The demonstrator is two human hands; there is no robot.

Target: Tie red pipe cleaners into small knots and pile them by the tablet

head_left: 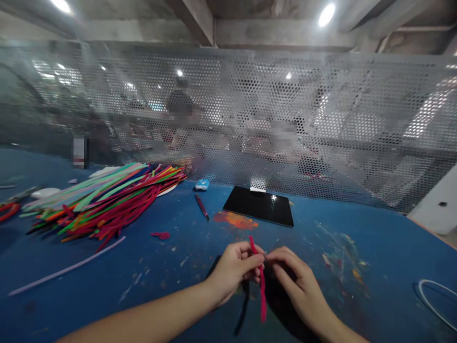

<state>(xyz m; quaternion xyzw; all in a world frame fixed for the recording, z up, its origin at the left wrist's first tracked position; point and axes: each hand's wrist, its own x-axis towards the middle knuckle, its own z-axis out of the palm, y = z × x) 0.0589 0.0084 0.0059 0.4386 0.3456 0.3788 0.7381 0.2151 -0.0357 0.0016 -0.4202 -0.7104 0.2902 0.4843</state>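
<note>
My left hand [237,267] is closed, pinching a short pinkish-red pipe cleaner [263,300] between thumb and fingers. One end sticks up above the fingers, and the longer end hangs down over the table. My right hand [298,278] is at the right of it, fingers curled, with its fingertips meeting the left fingertips beside the pipe cleaner. What lies between the right fingertips is too small to make out. A small curled red piece of pipe cleaner [160,235] lies on the blue table [150,295] left of my hands.
A large pile of coloured pipe cleaners [117,200] lies at left, near a lilac one [67,271] and orange-handled scissors [10,209]. Farther back are a dark pen-like tool [202,207], a blue-and-white packet [202,185] and a black tablet [259,206], before a perforated metal screen [221,109].
</note>
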